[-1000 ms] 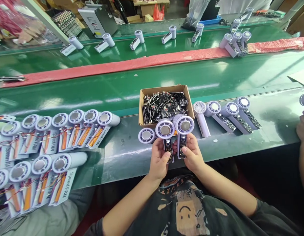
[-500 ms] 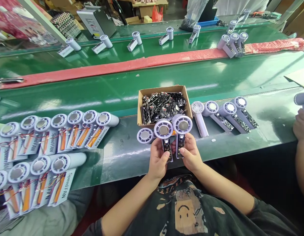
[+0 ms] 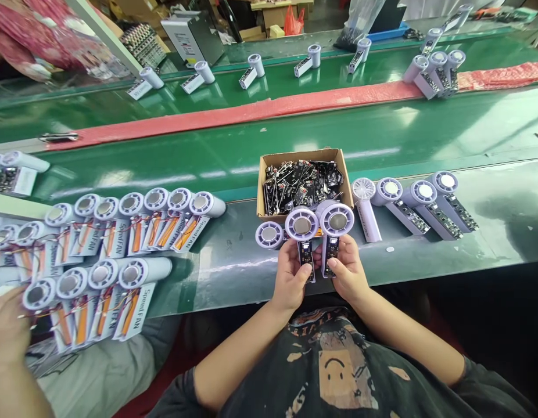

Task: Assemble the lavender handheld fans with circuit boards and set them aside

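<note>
My left hand [image 3: 291, 277] is closed round the handle of a lilac fan [image 3: 302, 225], its thumb on the black circuit board. In my right hand [image 3: 348, 270] is a second lilac fan [image 3: 337, 220], upright beside the first, with the thumb low on its board. Both round heads face up toward the camera. Just behind them stands a cardboard box [image 3: 261, 186] full of black circuit boards [image 3: 301, 184]. Another fan [image 3: 269, 235] lies left of the held ones, partly hidden. To the right, several fans [image 3: 407, 206] rest on the metal table edge [image 3: 234, 273].
Rows of fans [image 3: 132, 273] with orange parts and red wires cover the left side, where another person's hand [image 3: 10, 325] reaches in. A green conveyor [image 3: 234, 148] with a red strip [image 3: 234, 113] runs behind. More fans [image 3: 251, 71] stand on the far belt.
The view has shifted left, so the scene sits further right. Another person's hand has come in at the left; the arm at the right edge is out of view. My hands keep the same hold.
</note>
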`<state>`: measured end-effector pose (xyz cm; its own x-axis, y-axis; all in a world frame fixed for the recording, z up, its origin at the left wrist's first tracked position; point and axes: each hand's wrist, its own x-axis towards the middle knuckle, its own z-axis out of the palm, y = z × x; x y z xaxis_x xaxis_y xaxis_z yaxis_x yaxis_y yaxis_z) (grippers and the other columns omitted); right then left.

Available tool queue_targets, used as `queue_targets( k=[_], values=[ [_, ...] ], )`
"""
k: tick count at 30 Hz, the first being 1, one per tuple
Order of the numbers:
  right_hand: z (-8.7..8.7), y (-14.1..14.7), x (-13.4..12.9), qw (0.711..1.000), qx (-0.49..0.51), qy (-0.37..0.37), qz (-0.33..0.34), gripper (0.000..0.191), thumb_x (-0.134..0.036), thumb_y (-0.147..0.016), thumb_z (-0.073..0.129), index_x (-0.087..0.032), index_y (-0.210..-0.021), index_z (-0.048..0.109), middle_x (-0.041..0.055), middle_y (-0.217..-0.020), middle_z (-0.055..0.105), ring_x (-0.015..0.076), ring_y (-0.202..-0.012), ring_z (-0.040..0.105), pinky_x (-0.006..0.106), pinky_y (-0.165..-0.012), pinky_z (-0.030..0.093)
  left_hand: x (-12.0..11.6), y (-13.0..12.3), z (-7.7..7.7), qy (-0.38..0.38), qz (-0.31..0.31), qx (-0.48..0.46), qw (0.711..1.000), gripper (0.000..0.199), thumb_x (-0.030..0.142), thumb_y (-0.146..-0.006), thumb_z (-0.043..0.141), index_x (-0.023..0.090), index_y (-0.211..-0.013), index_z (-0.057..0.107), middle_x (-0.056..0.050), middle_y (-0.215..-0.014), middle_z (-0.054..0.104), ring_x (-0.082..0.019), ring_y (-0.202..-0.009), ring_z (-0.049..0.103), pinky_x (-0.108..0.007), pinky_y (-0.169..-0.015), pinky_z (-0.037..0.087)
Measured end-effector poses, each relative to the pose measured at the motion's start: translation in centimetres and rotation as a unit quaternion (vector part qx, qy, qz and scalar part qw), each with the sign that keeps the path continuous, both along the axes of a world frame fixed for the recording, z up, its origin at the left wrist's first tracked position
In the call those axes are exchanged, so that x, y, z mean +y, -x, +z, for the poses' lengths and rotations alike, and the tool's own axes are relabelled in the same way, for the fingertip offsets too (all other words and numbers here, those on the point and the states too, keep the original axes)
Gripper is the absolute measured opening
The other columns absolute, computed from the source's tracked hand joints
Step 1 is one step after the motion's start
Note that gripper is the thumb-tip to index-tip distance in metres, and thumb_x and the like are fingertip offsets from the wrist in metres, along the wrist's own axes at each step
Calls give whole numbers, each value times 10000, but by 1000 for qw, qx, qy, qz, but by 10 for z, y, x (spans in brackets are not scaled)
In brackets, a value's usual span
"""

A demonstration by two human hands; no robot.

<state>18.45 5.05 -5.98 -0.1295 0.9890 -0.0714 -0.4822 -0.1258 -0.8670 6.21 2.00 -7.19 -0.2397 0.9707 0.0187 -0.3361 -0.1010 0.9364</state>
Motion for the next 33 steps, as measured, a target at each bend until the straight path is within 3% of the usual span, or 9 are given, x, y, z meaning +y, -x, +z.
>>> queue_targets(
  k=[13,26,33],
  values=[
    [-3,0,-1,999,0,-31,5,513,-420,-748,787,-352,-1170,504,6,-1003,639,222,-941,642,432,-817,572,0,-1,2,-5,-14,-23,1000,504,419,-822,719,310,-1266,505,-69,-1264,615,-218,-1035,661,-373,-845,586],
    [-5,0,-1,999,-1,-53,3,526,-430,-761,774,-348,-1198,492,8,-999,643,225,-993,637,392,-801,557,-2,1,-3,-8,-10,-1,1000,522,410,-834,711,303,-1295,490,-77,-1339,593,-244,-1224,591,-426,-1035,493],
    [-7,1,0,998,-4,-52,-19,491,-427,-769,768,-336,-1169,499,1,-1073,639,188,-968,629,391,-892,532,-2,1,-4,0,-8,5,1000,504,423,-847,697,313,-1292,488,-77,-1341,599,-250,-1216,604,-432,-1015,515]
  ],
)
